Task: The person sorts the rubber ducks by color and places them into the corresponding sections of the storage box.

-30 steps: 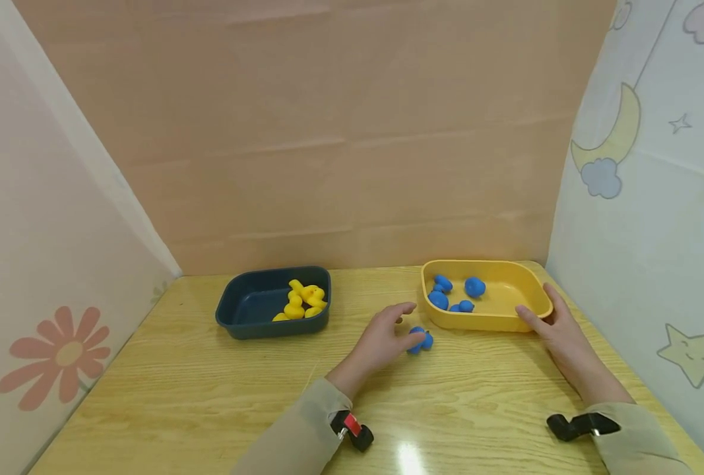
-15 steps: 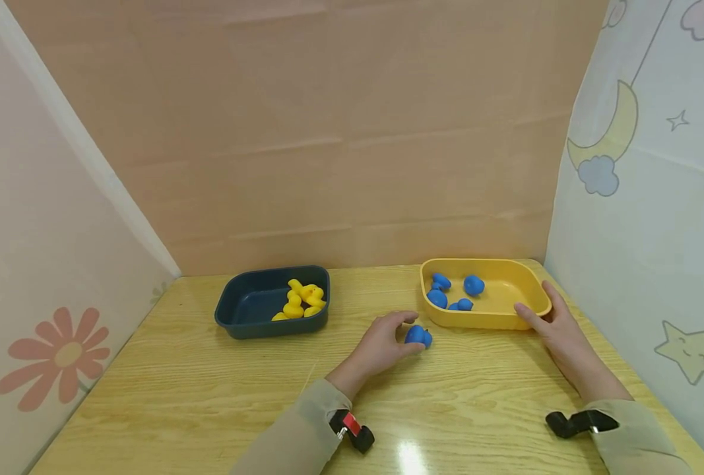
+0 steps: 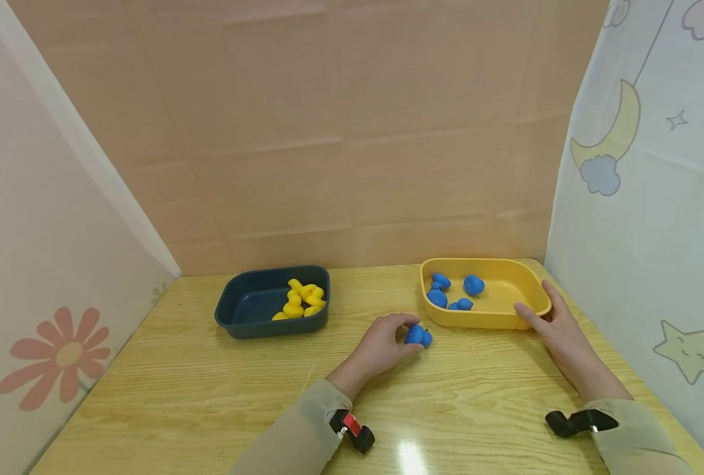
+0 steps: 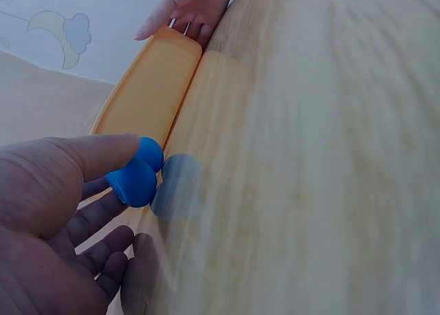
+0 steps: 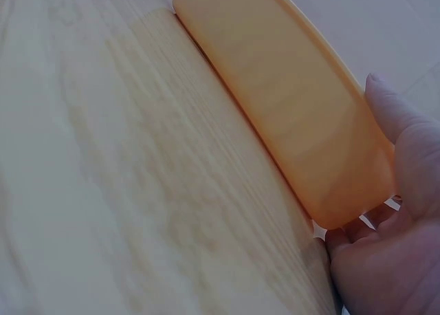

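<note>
My left hand [image 3: 387,343] pinches a small blue toy [image 3: 417,336] between thumb and fingers, just above the wooden table [image 3: 209,396]. The left wrist view shows the blue toy [image 4: 136,174] at my fingertips [image 4: 110,153], lifted a little over its shadow. It hangs just in front of the yellow tray [image 3: 526,313], which holds several blue toys [image 3: 473,284]. My right hand [image 3: 550,316] holds the yellow tray's right front corner, thumb along the rim and fingers against the wall; the right wrist view shows the tray [image 5: 289,109] held at that corner.
A dark blue tray [image 3: 245,326] stands at the left middle of the table with several yellow toys [image 3: 301,300] inside. Cardboard and fabric walls close in the back and both sides. Bare wood lies in front of both trays.
My left hand closed its fingers round the blue toy on the table and raised it slightly. The right hand stayed on the yellow tray.
</note>
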Demonstrator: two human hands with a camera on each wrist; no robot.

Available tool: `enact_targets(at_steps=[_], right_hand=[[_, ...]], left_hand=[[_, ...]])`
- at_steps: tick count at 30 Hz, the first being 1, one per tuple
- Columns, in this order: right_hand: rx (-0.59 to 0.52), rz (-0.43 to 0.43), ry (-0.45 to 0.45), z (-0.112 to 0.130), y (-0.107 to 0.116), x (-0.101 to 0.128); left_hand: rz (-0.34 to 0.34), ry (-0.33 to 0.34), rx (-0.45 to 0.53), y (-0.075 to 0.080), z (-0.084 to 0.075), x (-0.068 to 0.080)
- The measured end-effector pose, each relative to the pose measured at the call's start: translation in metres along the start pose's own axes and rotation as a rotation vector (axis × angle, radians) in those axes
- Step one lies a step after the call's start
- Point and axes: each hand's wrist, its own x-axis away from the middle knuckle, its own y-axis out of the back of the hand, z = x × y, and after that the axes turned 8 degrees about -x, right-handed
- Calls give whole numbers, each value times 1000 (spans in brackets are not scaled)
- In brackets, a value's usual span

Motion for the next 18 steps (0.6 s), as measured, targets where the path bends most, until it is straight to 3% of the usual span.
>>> enact_targets(at_steps=[8,18], right_hand=[[-12,-5,9,-2,0,-1],[-4,-5,2,-2,0,0]], left_hand=[[0,-22,2,-1,1,-1],[1,25,57,3,-3,-2]])
